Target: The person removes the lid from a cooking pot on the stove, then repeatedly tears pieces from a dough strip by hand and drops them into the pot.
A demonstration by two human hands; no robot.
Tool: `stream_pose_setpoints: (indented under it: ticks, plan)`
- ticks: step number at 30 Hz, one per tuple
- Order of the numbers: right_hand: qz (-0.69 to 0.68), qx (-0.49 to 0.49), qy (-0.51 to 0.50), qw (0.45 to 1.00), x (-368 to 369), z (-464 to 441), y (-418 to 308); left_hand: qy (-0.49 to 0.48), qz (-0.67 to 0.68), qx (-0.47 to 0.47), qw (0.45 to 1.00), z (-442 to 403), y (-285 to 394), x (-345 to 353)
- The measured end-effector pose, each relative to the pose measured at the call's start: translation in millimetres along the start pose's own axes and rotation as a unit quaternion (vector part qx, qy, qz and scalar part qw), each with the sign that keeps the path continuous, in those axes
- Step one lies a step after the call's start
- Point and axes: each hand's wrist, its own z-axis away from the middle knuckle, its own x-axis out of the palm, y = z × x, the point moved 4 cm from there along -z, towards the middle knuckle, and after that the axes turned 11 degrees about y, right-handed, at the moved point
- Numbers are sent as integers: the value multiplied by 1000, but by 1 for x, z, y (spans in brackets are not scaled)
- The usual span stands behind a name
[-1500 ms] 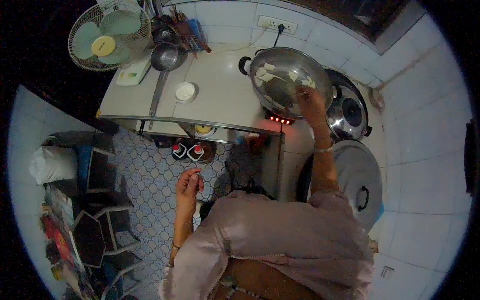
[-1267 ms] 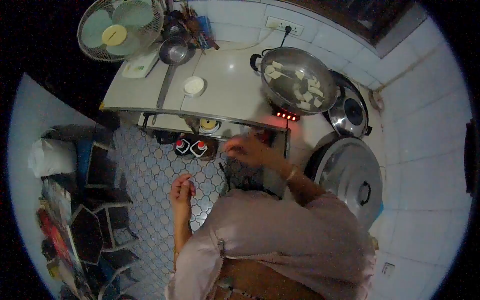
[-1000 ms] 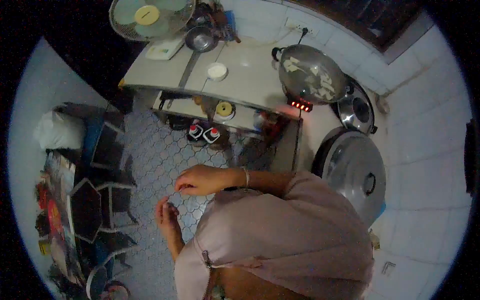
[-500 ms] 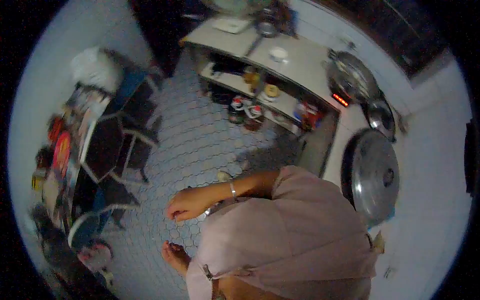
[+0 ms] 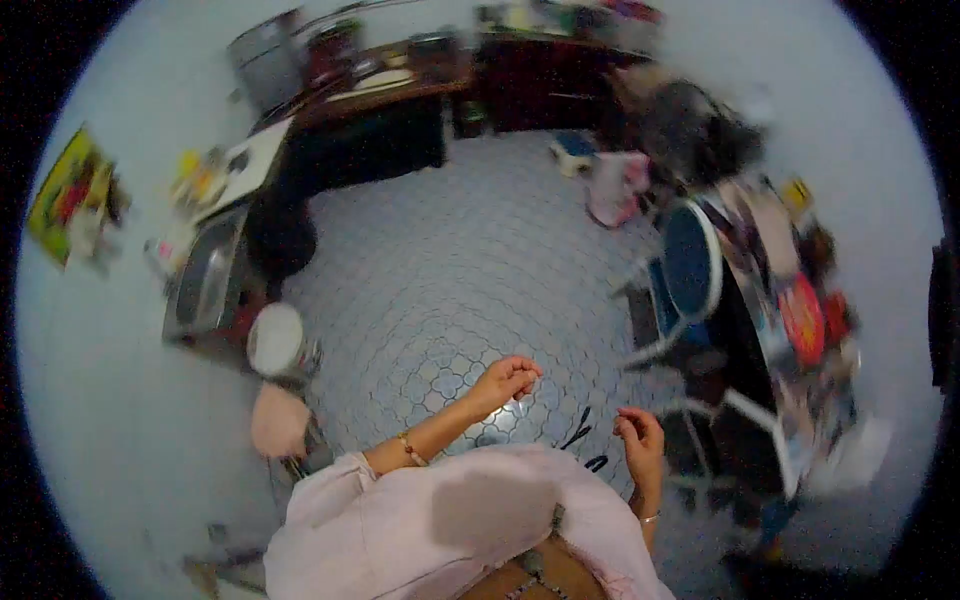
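Note:
My left hand [image 5: 508,388] reaches forward over the tiled floor [image 5: 400,270], its fingers curled in and nothing visible in them. A beaded bracelet [image 5: 410,450] circles that wrist. To the right, my right hand [image 5: 640,440] hangs with loosely bent fingers apart, holding nothing I can see; a silver bracelet [image 5: 650,518] is on its wrist. Between the hands, dark strap-like shapes [image 5: 577,430] show low down, their kind unclear. Neither hand touches any object.
Right: chairs [image 5: 692,262] beside a cluttered table [image 5: 745,300] with a red oval item [image 5: 802,322]. Left: a sink [image 5: 208,275], a white-lidded bucket [image 5: 275,338] and a pink cloth-like thing [image 5: 280,420]. Far back: a counter [image 5: 390,95] and dark red cabinet [image 5: 540,85].
My view has swung round from the counter with pots and shelves to the sink side of the room. The table and chairs have moved from left to right in view. Both hands now show.

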Motion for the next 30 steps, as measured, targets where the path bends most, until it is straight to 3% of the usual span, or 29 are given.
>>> stream_pose_setpoints:
  ticks: [2,4,7,9,11,13,18,21,23,26,30]
  plan:
    - [-29,3,-12,1000,17,-32,13,24,-6,16,1000,-7,-5,-24]
    - [-22,19,-101,994,30,-156,80,168,4,-40,985,-99,-57,-37]
    - [33,-14,-216,976,89,-195,29,316,15,-39,948,-70,-51,-108]
    - [31,-62,-273,959,147,-212,14,347,14,-40,937,-58,-42,-166]
    - [25,-37,-284,958,217,-266,13,433,128,-67,890,-90,-58,-237]
    - [16,-10,-283,959,263,-297,14,444,137,-49,884,-119,-43,-271]
    - [17,-71,-308,949,380,-398,-15,461,115,22,880,-236,52,-352]
    - [6,-39,-314,949,434,-460,-36,418,90,53,903,-314,104,-384]
    - [-30,-16,-302,953,466,-502,-34,334,-7,44,941,-372,134,-393]
    - [-84,22,-289,953,519,-587,-9,251,-5,64,966,-461,147,-422]
    - [-76,17,-279,957,584,-706,5,259,-9,38,965,-554,174,-471]
